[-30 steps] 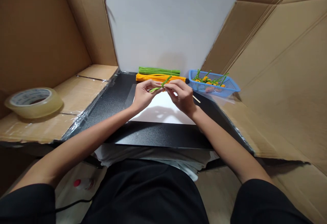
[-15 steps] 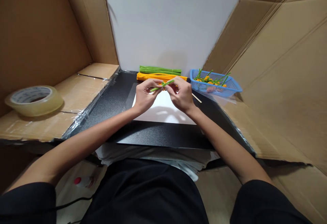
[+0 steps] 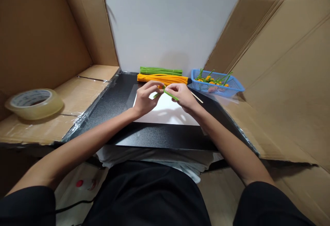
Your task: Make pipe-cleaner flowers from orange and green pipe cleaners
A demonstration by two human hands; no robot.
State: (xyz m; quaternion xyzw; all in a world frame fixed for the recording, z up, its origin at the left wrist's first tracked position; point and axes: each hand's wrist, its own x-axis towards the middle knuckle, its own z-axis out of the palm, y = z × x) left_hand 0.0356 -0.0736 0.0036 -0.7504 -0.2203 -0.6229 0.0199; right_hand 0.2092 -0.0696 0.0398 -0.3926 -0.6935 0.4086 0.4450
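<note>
Since the earlier frame, the two hands have moved a little apart, and the short green pipe cleaner (image 3: 170, 95) between them now slopes down to the right instead of up. We see the left hand (image 3: 145, 98) and the right hand (image 3: 182, 97) held low above the white sheet (image 3: 165, 111), and both are closed on this piece: the right fingers (image 3: 172, 87) pinch it near their tips, and the left fingers (image 3: 154, 87) curl around its other part, so the grip is together on one thing, but we cannot see exactly how it passes inside the left fingers. A small orange bit (image 3: 160, 86) shows just at the left fingertips, and we cannot tell if it is joined to the green piece. We judge the pipe cleaner to be very light and soft on the outside, with a thin wire inside, so it bends easily and keeps its bend, and its fuzz should not slip much. We think the best hold is with the fingertips, close to the place being bent, because a far end will only swing. Behind the hands lie the orange bundle (image 3: 162, 78) and the green bundle (image 3: 161, 71), the blue basket (image 3: 233, 83) with finished pieces stands to the right, and a thin wooden stick (image 3: 197, 97) lies beside the right hand.
</note>
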